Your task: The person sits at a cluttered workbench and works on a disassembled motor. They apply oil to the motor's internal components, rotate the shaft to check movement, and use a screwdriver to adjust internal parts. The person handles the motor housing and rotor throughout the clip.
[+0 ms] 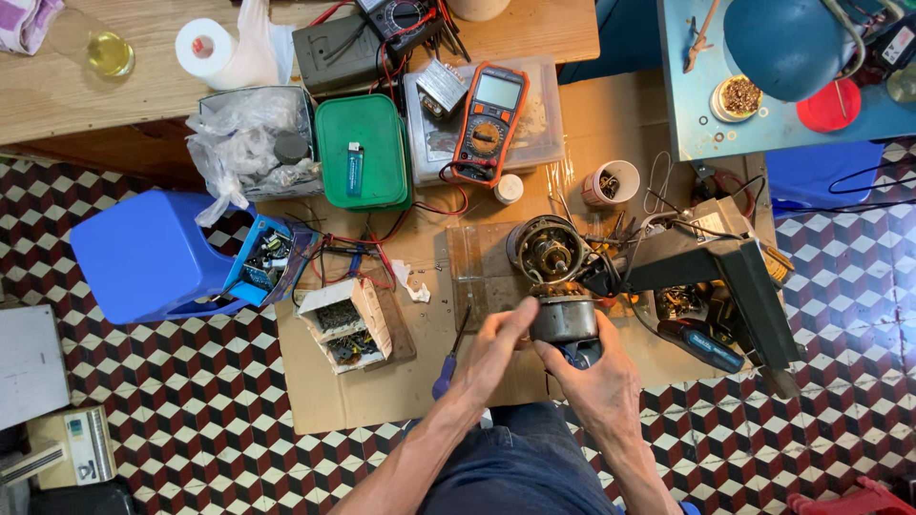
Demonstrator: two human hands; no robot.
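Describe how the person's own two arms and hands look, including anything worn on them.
Both forearms are bare up to the bottom edge of the picture: no sleeves show. The left hand and the right hand wear no gloves, and no watch, bracelet or ring can be made out. The forearms look lean, with five bare fingers on each hand. Below them, dark blue trousers cover the lap.

Motor housing (564, 319): grey metal cylinder, upright, raised just above the brown cardboard sheet (382, 391) on the floor. Left hand (491, 358) grips its left side, right hand (596, 381) cups it from below. A dark blue part shows beneath it.
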